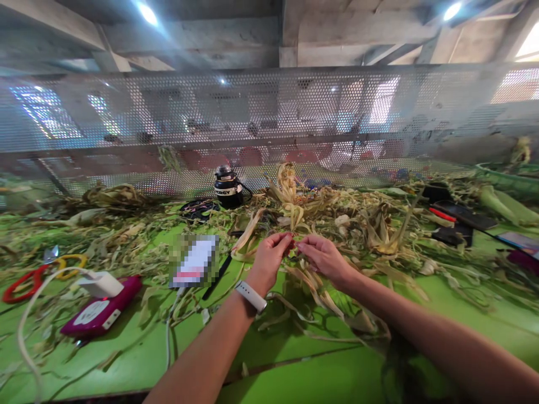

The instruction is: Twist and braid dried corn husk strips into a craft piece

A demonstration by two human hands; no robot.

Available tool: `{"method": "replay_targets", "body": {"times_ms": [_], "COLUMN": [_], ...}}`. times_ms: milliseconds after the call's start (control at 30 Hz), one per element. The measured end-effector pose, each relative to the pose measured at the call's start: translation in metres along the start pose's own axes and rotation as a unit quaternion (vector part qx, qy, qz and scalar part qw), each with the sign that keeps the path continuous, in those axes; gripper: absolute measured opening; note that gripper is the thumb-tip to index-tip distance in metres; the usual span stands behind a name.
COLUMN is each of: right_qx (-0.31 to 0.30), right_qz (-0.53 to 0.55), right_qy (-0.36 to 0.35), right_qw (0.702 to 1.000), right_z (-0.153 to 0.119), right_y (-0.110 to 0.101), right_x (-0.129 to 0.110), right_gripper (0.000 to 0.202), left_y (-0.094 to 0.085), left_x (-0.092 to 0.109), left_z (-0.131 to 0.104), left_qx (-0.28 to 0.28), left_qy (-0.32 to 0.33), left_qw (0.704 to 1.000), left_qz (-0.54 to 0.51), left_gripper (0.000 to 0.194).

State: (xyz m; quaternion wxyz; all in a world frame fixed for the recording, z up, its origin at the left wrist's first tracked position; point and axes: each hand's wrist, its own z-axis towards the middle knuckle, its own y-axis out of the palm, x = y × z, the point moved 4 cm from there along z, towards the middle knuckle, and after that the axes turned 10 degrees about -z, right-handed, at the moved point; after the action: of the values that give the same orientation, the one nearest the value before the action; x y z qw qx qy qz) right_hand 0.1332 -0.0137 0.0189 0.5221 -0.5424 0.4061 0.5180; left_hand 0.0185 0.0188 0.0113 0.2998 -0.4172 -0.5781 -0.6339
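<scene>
Low over the green table, my left hand, with a white band at its wrist, is closed in a pinch on the lower end of a dried corn husk that fans out above the fingertips. Close beside it, my right hand has thumb and fingers pinched together; what lies between them is too small to make out. Behind the hands stands a taller bunch of pale dried husks. More husk strips lie loose below the fingers.
Left are a phone on a cable, a black pen-like stick, a magenta power strip with a white charger, and scissors. A black jar stands before a perforated metal screen. Further phones lie right.
</scene>
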Motion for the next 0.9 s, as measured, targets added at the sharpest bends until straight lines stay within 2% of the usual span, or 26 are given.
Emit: {"method": "replay_targets", "body": {"times_ms": [133,267,500,600,767,833,900], "right_qx": [-0.013,-0.035,-0.001,0.000,-0.012,-0.015,-0.011], "right_qz": [-0.008,-0.042,-0.075,-0.077,-0.142,-0.214,-0.314], "right_qy": [-0.018,-0.038,-0.062,-0.063,-0.067,-0.078,-0.079], "right_qw": [1.000,0.998,0.995,0.995,0.988,0.974,0.946], "right_z": [-0.005,-0.009,-0.009,-0.009,-0.007,-0.006,-0.005], "right_y": [-0.001,-0.001,-0.016,-0.020,-0.025,-0.030,-0.036], "right_x": [-0.010,-0.019,-0.035,-0.039,-0.041,-0.042,-0.042], "right_gripper": [0.032,0.031,0.030,0.030,0.030,0.030,0.027], "left_y": [0.000,0.001,0.007,0.008,0.010,0.009,0.007], "left_x": [0.010,0.021,0.019,0.018,0.009,0.010,0.012], "left_z": [-0.004,-0.010,-0.009,-0.011,-0.015,-0.014,-0.013], "left_qx": [0.004,0.003,-0.080,-0.093,-0.133,-0.113,-0.081], "left_qy": [0.086,0.184,0.231,0.204,0.040,0.032,0.037], "left_qw": [0.989,0.949,0.898,0.901,0.945,0.958,0.970], "left_qz": [0.120,0.255,0.365,0.371,0.298,0.262,0.228], "left_gripper": [0.014,0.026,0.025,0.021,0.016,0.011,0.008]}}
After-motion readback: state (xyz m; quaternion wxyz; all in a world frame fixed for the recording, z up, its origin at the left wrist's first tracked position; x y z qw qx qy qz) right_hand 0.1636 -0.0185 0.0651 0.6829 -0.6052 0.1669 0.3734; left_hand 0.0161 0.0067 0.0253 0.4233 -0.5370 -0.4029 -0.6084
